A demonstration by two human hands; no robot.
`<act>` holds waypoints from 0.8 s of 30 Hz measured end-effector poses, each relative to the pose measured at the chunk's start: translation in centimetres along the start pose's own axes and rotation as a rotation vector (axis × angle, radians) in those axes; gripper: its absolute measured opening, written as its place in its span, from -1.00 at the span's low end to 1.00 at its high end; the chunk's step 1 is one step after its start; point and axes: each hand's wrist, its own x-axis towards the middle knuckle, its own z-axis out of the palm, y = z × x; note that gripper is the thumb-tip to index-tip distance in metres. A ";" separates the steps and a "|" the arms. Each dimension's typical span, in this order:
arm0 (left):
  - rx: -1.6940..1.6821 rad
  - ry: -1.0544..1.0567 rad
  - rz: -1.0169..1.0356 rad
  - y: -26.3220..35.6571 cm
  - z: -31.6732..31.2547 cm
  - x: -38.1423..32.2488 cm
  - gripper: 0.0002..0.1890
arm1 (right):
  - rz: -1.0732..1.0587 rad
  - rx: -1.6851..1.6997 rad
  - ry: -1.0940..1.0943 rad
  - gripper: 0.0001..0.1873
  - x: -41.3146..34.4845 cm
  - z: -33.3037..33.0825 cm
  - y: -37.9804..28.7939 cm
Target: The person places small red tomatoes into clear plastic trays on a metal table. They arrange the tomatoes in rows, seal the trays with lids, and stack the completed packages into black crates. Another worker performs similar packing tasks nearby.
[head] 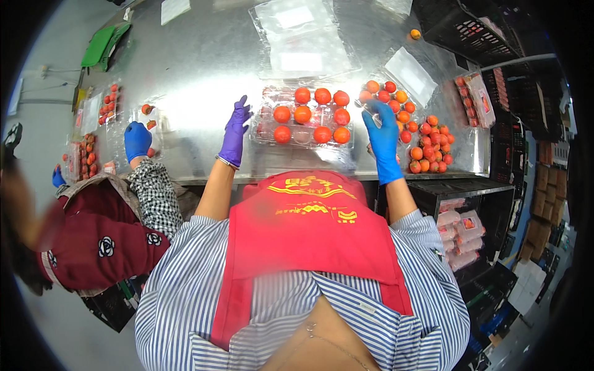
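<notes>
Before me a clear plastic tray (302, 135) with moulded cells lies on the metal table, holding several round red-orange fruits (322, 96) that look like tomatoes or small persimmons. My left hand (234, 132), in a purple glove, is just left of the tray and holds nothing; its fingers point away from me, slightly apart. Off the tray's right side is my right hand (384, 132) in a blue glove, its fingers bent over the edge of a loose group of fruits (400, 96). A bit of clear plastic shows at those fingertips; whether it is gripped is unclear.
A heaped pile of fruits (434, 143) lies right of my right hand. Clear packaging with white pads (301, 39) is beyond the tray. At left, a co-worker's blue-gloved hand (138, 140) is over another tray. Black crates (464, 32) line the right; packed boxes (464, 232) sit below.
</notes>
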 end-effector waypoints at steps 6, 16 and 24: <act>0.001 0.182 0.351 2.5 0.3 -0.5 -0.47 | -0.581 -0.484 -0.502 -0.61 7.3 -0.7 -5.0; -0.018 0.115 0.436 6.2 4.3 -2.2 -0.60 | -0.503 -0.368 -0.712 -0.63 9.6 0.1 -4.9; 0.047 0.097 0.473 8.3 6.3 -2.4 -0.62 | -0.466 -0.390 -0.642 -0.58 9.2 0.3 -4.6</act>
